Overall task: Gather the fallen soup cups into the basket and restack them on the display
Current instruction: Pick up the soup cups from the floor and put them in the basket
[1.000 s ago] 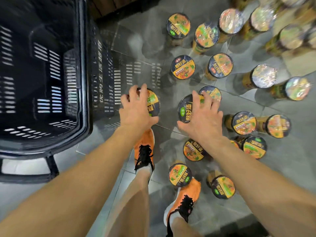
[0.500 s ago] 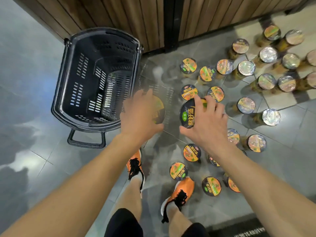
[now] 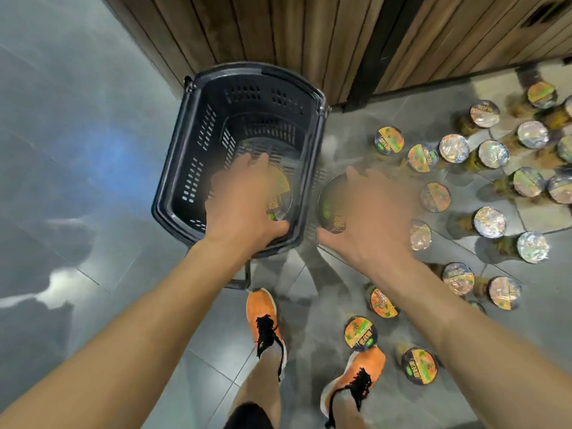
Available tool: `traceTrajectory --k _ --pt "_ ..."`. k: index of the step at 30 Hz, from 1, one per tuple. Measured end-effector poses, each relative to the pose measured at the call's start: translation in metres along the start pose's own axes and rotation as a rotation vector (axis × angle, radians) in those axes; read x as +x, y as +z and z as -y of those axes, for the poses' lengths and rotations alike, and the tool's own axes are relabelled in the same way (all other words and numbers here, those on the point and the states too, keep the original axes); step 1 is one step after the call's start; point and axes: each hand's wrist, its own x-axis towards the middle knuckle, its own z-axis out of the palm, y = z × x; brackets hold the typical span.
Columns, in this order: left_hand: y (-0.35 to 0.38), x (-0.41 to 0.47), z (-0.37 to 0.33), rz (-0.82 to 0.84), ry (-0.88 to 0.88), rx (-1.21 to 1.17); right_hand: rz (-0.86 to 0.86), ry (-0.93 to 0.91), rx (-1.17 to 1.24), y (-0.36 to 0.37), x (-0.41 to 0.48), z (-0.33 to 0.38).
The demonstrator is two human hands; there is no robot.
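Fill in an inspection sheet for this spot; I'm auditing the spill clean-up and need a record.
Surface: glossy grey tiled floor, with reflections on it.
Job's things: black slotted basket stands on the floor, no cup seen lying inside; left cup held over its inside; right cup held just outside its right wall; many floor cups stand lids up to the right.
Clutter: nothing seen.
Grippers: left hand grips the left cup from above; right hand grips the right cup from above; both blurred.
Cables: nothing seen.
Surroundings: wooden slat wall behind the basket; the person's orange shoes near the closest cups.
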Motion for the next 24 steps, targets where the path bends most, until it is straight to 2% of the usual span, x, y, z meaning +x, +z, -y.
traceTrajectory --k 8,15,22,24 --pt "-0.018 0.063 0.066 0.006 -0.034 0.027 0.007 -0.028 0.048 0.003 0.064 0.072" --pt "-0.01 0.137 0.085 0.057 -0.076 0.042 0.022 -0.059 0.077 0.029 0.129 0.1" --pt "0.021 0.223 0.094 0.158 -0.11 0.062 0.165 -0.094 0.099 0.07 0.214 0.108" --pt "0.037 0.244 0.1 0.136 -0.102 0.065 0.224 -0.087 0.108 0.089 0.237 0.109"
